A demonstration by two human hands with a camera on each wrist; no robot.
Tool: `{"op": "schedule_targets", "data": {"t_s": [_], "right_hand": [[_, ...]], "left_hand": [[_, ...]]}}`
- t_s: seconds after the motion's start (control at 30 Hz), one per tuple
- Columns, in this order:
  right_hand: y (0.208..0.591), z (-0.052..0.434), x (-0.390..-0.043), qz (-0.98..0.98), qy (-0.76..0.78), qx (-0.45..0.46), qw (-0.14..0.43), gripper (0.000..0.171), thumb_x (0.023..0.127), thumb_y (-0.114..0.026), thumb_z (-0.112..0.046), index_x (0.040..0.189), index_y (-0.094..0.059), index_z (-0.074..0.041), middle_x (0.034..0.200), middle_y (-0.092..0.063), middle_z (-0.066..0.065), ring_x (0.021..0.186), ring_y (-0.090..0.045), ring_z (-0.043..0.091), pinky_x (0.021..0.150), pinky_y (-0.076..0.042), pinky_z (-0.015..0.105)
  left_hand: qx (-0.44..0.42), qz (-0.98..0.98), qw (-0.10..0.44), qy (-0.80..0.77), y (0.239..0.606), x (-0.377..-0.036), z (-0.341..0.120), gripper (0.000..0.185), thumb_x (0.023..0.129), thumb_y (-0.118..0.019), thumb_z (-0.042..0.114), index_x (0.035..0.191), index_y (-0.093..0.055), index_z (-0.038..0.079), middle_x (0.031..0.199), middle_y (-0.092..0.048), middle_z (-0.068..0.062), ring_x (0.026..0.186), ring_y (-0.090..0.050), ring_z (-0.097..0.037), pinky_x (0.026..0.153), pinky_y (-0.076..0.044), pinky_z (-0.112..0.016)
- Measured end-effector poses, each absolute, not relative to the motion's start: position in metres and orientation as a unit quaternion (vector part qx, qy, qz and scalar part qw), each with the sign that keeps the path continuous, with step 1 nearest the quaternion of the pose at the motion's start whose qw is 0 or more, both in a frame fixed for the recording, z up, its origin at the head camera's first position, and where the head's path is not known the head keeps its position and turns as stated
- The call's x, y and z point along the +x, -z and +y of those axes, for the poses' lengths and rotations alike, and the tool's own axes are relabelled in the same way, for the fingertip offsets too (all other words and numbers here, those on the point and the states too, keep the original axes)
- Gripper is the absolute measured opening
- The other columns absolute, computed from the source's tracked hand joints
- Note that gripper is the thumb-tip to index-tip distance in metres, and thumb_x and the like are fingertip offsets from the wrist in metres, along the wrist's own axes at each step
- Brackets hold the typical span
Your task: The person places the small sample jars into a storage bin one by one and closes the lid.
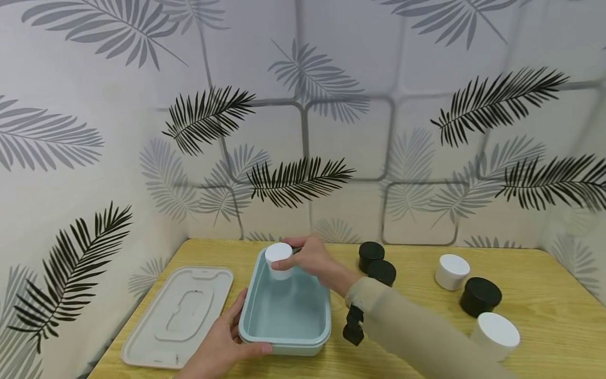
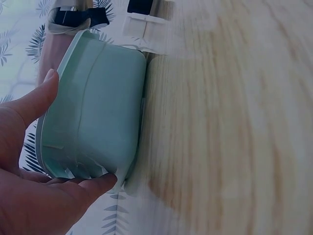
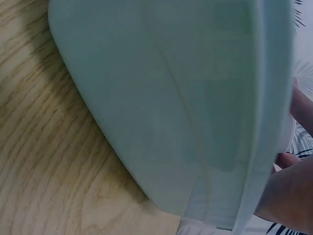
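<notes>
**A:** Biggest thing first: the table (image 1: 544, 295) is wood, pushed into a corner of leaf-print wall (image 1: 331, 105). On it sits a teal box (image 1: 284, 310), open side up, with its lid (image 1: 180, 316) lying flat just to the left, well out of the opening.

**B:** Why's the left hand (image 1: 222, 342) on the box?

**A:** Looks like bracing to me. Thumb hooked over the near rim, fingers along the near left corner, so the grip is wrapped on the box and it stays put. The left wrist view shows the same thing from the side.

**B:** And the right hand (image 1: 310, 258)?

**A:** It's pinching a white jar (image 1: 279, 260) by its side, cap up, held over the far left corner inside the box. Can't tell if it's touching the bottom.

**B:** Anything in the way?

**A:** Not really. The box looks bare besides that jar. The other jars are off to the right: two black ones (image 1: 376, 261) just beside the box, then two white (image 1: 452, 271) and one black (image 1: 480, 296) farther out. The sleeve (image 1: 416, 331) crosses between them and the box.
</notes>
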State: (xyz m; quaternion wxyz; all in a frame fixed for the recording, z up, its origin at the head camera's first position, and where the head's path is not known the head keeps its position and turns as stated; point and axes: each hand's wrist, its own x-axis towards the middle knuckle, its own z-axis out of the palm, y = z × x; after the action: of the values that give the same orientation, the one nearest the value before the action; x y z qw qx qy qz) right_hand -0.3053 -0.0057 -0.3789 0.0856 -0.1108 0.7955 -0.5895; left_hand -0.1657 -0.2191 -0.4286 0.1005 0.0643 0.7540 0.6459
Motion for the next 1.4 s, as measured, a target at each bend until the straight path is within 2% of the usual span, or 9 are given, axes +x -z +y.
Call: {"op": "schedule_targets", "data": {"t_s": [0.07,0.33,0.7,0.93,1.13,1.23,1.4], "right_hand": [[0.382,-0.009,-0.306,0.796,0.589,-0.11,0.086,0.066,0.075,-0.099,-0.016,0.134,-0.072,-0.003,0.142,-0.066,0.01,0.138,-0.054,0.033,0.116,-0.039,0.05],[0.389,-0.013,-0.308,0.8,0.586,-0.093,0.085,0.064,0.073,-0.1,-0.017,0.131,-0.075,-0.006,0.138,-0.069,0.009,0.137,-0.054,0.033,0.115,-0.04,0.051],[0.397,-0.019,-0.303,0.803,0.583,-0.074,0.095,0.06,0.072,-0.1,-0.016,0.127,-0.077,-0.006,0.118,-0.075,0.006,0.115,-0.064,0.027,0.104,-0.05,0.048],[0.4,-0.023,-0.298,0.809,0.579,-0.049,0.088,0.056,0.073,-0.1,-0.016,0.124,-0.079,-0.008,0.117,-0.075,0.005,0.111,-0.066,0.025,0.101,-0.052,0.048],[0.402,-0.026,-0.296,0.81,0.58,-0.036,0.082,0.053,0.072,-0.1,-0.015,0.12,-0.08,-0.007,0.113,-0.076,0.004,0.107,-0.067,0.024,0.099,-0.053,0.047],[0.402,-0.028,-0.295,0.814,0.575,-0.036,0.077,0.055,0.072,-0.1,-0.015,0.122,-0.079,-0.006,0.115,-0.076,0.005,0.108,-0.067,0.024,0.098,-0.054,0.047],[0.404,-0.029,-0.294,0.816,0.571,-0.039,0.074,0.065,0.072,-0.1,-0.012,0.132,-0.074,-0.003,0.129,-0.073,0.01,0.125,-0.064,0.032,0.105,-0.051,0.049]], "left_hand": [[0.064,0.754,0.104,-0.646,0.429,-0.166,-0.22,0.118,0.089,-0.088,0.016,0.169,-0.003,0.004,0.167,-0.027,-0.028,0.14,-0.049,-0.041,0.1,-0.054,-0.037],[0.062,0.75,0.111,-0.649,0.428,-0.166,-0.219,0.117,0.089,-0.088,0.014,0.169,-0.003,0.004,0.167,-0.027,-0.028,0.14,-0.05,-0.041,0.101,-0.054,-0.039],[0.064,0.748,0.114,-0.651,0.428,-0.166,-0.22,0.116,0.091,-0.086,0.015,0.169,-0.002,0.005,0.166,-0.028,-0.029,0.138,-0.051,-0.041,0.101,-0.054,-0.038],[0.071,0.744,0.116,-0.654,0.428,-0.165,-0.22,0.115,0.091,-0.086,0.016,0.17,-0.003,0.006,0.166,-0.028,-0.03,0.138,-0.052,-0.042,0.099,-0.054,-0.035],[0.076,0.74,0.12,-0.657,0.429,-0.166,-0.221,0.114,0.093,-0.084,0.015,0.169,0.0,0.005,0.166,-0.026,-0.032,0.137,-0.052,-0.044,0.099,-0.055,-0.039],[0.078,0.736,0.121,-0.661,0.429,-0.166,-0.221,0.114,0.093,-0.084,0.015,0.169,0.0,0.005,0.166,-0.026,-0.033,0.136,-0.052,-0.044,0.098,-0.056,-0.039],[0.074,0.732,0.129,-0.665,0.428,-0.165,-0.22,0.115,0.093,-0.084,0.014,0.169,0.001,0.006,0.166,-0.025,-0.033,0.136,-0.052,-0.045,0.098,-0.056,-0.038]]}}
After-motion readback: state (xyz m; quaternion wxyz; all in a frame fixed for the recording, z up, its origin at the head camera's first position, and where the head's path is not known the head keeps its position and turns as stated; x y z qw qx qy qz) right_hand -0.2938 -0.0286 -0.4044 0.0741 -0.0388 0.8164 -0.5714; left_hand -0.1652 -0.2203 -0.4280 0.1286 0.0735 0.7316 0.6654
